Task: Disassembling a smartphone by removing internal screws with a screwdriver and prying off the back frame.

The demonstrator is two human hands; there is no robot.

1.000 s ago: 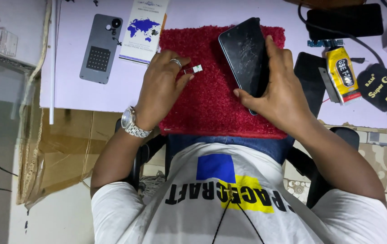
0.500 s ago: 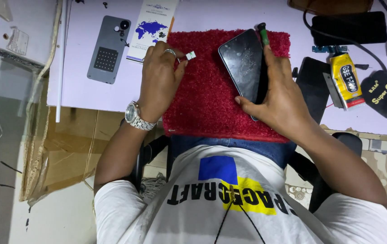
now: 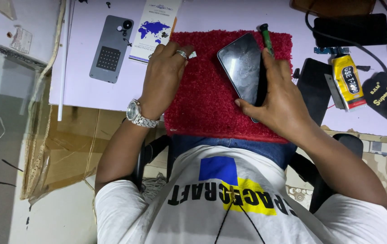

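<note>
Red pile mat (image 3: 211, 95) under both our hands. Right hand (image 3: 279, 97) grips the dark phone (image 3: 243, 68) tilted on edge, green-handled tool (image 3: 265, 38) pinched alongside. Left hand (image 3: 164, 79) curls loosely, fingertips pinning a small white part (image 3: 193, 54) at the mat's far edge. Risk: phone slips sideways; tiny part sinks into pile.

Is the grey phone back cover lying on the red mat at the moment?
No, the grey back cover lies on the white table, left of the red mat.

Red mat (image 3: 207, 99) bare between hands; glue tube (image 3: 347, 81) crowds right.
</note>
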